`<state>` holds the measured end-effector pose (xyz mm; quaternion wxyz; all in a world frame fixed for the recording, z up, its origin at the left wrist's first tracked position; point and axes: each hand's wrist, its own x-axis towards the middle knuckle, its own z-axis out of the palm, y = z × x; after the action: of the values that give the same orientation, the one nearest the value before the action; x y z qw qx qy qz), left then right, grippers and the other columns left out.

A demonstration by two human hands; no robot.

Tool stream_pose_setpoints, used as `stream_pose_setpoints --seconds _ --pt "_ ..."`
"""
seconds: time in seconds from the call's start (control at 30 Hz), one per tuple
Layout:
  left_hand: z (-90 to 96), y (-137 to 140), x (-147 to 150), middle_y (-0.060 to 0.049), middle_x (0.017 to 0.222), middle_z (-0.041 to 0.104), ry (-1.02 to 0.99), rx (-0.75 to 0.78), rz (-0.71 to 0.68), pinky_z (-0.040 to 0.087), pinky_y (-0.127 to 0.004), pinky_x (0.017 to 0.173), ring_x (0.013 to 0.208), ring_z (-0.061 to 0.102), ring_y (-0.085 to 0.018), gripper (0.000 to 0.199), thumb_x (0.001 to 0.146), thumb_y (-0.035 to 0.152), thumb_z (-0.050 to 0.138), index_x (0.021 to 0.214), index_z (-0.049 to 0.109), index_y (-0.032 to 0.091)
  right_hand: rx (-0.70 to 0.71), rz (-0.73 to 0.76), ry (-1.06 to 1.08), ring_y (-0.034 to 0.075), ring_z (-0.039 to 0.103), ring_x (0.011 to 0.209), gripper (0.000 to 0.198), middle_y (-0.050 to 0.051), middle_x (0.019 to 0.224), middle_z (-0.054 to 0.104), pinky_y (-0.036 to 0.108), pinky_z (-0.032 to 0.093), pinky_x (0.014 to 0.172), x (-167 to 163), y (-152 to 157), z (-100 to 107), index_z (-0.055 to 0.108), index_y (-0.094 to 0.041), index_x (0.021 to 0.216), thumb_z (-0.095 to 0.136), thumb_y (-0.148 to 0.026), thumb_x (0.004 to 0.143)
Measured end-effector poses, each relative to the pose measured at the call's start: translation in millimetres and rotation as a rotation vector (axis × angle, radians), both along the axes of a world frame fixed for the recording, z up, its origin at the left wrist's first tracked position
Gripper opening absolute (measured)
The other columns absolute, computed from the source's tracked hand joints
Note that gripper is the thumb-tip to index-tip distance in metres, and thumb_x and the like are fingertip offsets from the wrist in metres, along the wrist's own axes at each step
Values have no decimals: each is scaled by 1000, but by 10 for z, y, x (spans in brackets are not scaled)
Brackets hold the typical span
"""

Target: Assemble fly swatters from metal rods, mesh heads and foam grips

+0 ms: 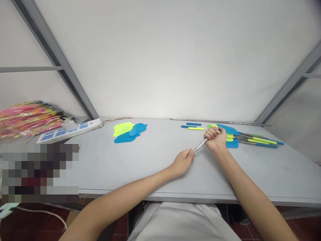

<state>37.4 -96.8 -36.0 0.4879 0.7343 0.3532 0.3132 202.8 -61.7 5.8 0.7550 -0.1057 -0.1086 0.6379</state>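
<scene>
Pinching a bare metal rod [200, 146], left hand [184, 161] and right hand [215, 136] each keep a clamped grip; no writing reads.

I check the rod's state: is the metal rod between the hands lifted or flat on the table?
Lifted: both hands grip the metal rod.

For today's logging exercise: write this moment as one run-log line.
left hand: grips metal rod end | right hand: fist around rod | assembled swatters beside right hand
</scene>
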Motion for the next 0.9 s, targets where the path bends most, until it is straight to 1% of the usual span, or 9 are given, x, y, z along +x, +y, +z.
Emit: stream_pose_setpoints --seconds 0.07,0.23,0.53,0.73,0.9 --pt "-19 -11 -9 4 52 32 -13 9 11 27 -21 48 48 31 -8 38 81 45 22 60 35 17 12 -28 -8 6 14 27 26 -9 36 13 18 14 24 -41 -9 3 19 -20 47 32 -24 70" --pt "-37 -7 -23 4 52 33 -17 9 22 26 -21 46 47 31 -8 38 82 45 21 62 37 17 -8 -71 -10 6 12 27 28 -10 36 12 18 15 24 -117 -29 8 19 -19 47 30 -26 72" --pt "-27 8 -15 4 52 32 -30 -21 24 27 -20 45 47 31 -7 38 81 44 21 61 37 16 37 -69 -21 6 11 29 28 -9 37 11 18 14 25 -121 -45 19 18 -20 47 30 -28 71" --pt "-33 33 -15 5 50 29 -74 -82 24 25 -20 43 44 28 -6 38 80 46 24 60 35 16 68 -53 -11 6 13 28 29 -9 36 12 18 16 25 -105 -28 -8 19 -20 47 30 -29 72" --pt "-18 45 -14 6 48 26 -136 -170 -13 21 -19 40 40 24 -5 38 79 48 26 60 35 16 58 -30 7 6 13 28 30 -9 35 13 18 17 25 -96 -22 -19 18 -19 46 29 -29 72"
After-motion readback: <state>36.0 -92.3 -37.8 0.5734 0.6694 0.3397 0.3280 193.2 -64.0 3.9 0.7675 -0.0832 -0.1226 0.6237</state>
